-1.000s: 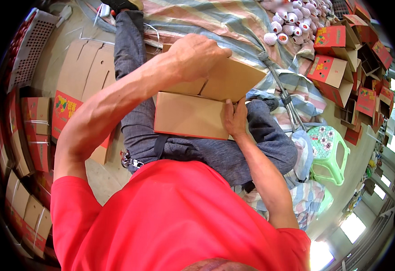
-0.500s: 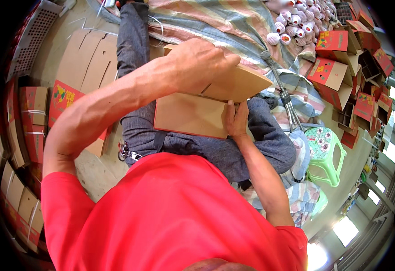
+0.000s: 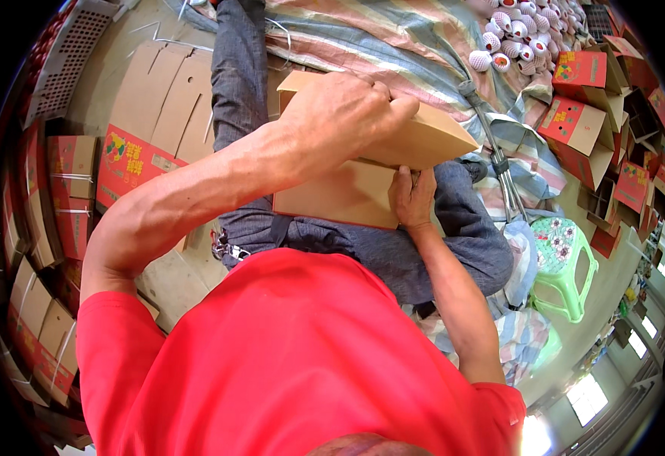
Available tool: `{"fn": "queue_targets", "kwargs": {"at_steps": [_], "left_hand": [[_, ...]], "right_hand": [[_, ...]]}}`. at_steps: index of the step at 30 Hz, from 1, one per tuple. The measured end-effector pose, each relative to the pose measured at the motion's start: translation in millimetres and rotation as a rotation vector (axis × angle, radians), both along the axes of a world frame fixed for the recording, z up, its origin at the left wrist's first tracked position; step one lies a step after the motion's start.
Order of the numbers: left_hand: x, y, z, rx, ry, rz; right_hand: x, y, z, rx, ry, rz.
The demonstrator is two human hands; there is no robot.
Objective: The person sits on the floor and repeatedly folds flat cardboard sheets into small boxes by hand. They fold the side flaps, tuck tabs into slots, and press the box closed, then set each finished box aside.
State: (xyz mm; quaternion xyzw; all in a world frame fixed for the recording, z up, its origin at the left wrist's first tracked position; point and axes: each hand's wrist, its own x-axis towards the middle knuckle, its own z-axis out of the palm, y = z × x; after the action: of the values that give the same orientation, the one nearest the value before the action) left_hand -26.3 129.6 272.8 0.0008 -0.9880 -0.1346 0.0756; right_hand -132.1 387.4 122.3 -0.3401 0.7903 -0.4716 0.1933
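Observation:
A brown cardboard box (image 3: 340, 194) with thin red edges lies across my lap, partly folded. My left hand (image 3: 351, 114) reaches over it from the left, its fingers curled on the raised flap (image 3: 431, 138); that hand and forearm cover much of the box. At the right end, my right hand (image 3: 413, 196) grips the side edge near the flap's fold. Its fingers are close together, and their tips are partly hidden.
Flattened red and brown cartons (image 3: 161, 99) lie at left, beside strapped carton stacks (image 3: 72, 190). Open boxes (image 3: 575, 129) pile up at right. Net-wrapped fruit (image 3: 518, 34) sits on a striped sheet (image 3: 363, 38). A green stool (image 3: 564, 266) and metal poles (image 3: 492, 140) stand nearer.
The whole view has shifted slightly. More of the flap's left end shows beyond my left hand, and the raised flap sits at a slightly different tilt. Both hands stay on the box.

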Motion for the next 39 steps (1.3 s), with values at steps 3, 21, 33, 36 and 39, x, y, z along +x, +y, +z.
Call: {"fn": "queue_targets", "kwargs": {"at_steps": [3,21,33,36,39], "left_hand": [[1,2,0,-0.003,-0.007,0.005],[-43,-17,-28,0.013,-0.016,-0.140],[-57,-29,-30,0.054,-0.086,-0.124],[-64,-48,-18,0.011,-0.303,-0.223],[-61,-81,-10,0.044,-0.530,-0.248]], "right_hand": [[1,-1,1,0.009,-0.002,0.020],[-71,-26,94,0.086,0.639,0.126],[-116,-103,156,0.597,0.548,0.632],[-116,-110,151,0.479,0.283,0.674],[-116,-110,149,0.606,0.166,0.590]]}}
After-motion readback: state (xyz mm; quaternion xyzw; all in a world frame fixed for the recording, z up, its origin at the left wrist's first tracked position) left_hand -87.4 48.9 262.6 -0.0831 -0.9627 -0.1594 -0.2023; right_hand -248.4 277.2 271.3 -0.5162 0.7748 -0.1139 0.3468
